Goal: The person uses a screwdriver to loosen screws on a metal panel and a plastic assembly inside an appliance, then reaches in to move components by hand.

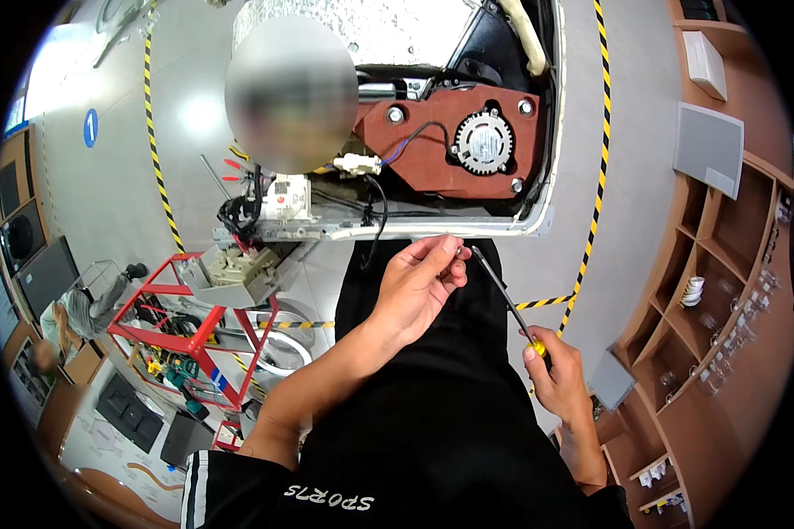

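My left hand [419, 286] pinches a small metal piece [461, 251], possibly a screw, just below the machine's front edge. My right hand [554, 375] grips a screwdriver [503, 290] with a yellow handle; its long shaft points up toward that piece, its tip close beside it. Above both hands is an opened machine with a reddish-brown plate [419, 163] carrying a round toothed metal part [483, 141]. A white connector [357, 163] with wires lies left of the plate, near a bundle of black cables [238, 216] on a white module. A blurred patch hides part of the machine.
A red metal cart [212, 326] with parts and tools stands at lower left. A person [84, 322] is farther left. Wooden shelving [723, 229] with small items lines the right. Yellow-black floor tape [602, 132] runs on both sides of the machine.
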`<state>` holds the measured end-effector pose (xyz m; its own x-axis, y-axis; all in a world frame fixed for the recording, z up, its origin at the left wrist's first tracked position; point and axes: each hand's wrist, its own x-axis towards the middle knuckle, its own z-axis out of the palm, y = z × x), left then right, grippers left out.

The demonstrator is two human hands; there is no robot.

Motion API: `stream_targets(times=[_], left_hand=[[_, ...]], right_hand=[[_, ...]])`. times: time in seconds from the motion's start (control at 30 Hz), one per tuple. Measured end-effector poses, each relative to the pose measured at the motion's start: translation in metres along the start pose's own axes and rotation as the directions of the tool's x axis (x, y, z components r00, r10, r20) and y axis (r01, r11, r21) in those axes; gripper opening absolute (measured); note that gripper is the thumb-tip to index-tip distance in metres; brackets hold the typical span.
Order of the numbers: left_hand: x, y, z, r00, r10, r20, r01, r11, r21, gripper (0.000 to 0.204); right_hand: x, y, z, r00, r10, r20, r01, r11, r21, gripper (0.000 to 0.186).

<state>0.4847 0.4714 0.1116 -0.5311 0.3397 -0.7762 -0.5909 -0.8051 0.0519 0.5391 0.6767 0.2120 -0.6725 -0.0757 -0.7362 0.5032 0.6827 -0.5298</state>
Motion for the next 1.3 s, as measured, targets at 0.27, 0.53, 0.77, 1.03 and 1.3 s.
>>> stream_targets(times=[0.27, 0.53, 0.77, 1.03, 1.3], left_hand=[[-0.009, -0.020, -0.019, 0.993, 0.115, 0.004, -0.115, 0.993, 0.028, 0.017], [-0.017, -0.061, -0.022, 0.975, 0.217, -0.039, -0.215, 0.975, 0.059, 0.016], [-0.017, -0.084, -0.023, 0.973, 0.230, -0.007, -0.229, 0.972, 0.050, 0.016], [-0.013, -0.093, -0.030, 0.963, 0.269, 0.029, -0.268, 0.963, -0.019, 0.017], [0.011, -0.077, -0.029, 0.967, 0.256, 0.012, -0.244, 0.935, -0.257, 0.016]], right_hand=[[-0.004, 0.006, -0.001, 0.981, -0.193, -0.024, 0.186, 0.967, -0.175, 0.023], [-0.025, 0.027, -0.013, 0.975, -0.222, 0.004, 0.213, 0.929, -0.303, 0.025], [-0.031, 0.044, -0.021, 0.940, -0.341, -0.013, 0.301, 0.846, -0.440, 0.031], [-0.024, 0.038, -0.030, 0.922, -0.373, 0.104, 0.380, 0.822, -0.424, 0.033], [-0.002, -0.010, -0.055, 0.935, -0.234, 0.268, 0.312, 0.900, -0.303, 0.062]])
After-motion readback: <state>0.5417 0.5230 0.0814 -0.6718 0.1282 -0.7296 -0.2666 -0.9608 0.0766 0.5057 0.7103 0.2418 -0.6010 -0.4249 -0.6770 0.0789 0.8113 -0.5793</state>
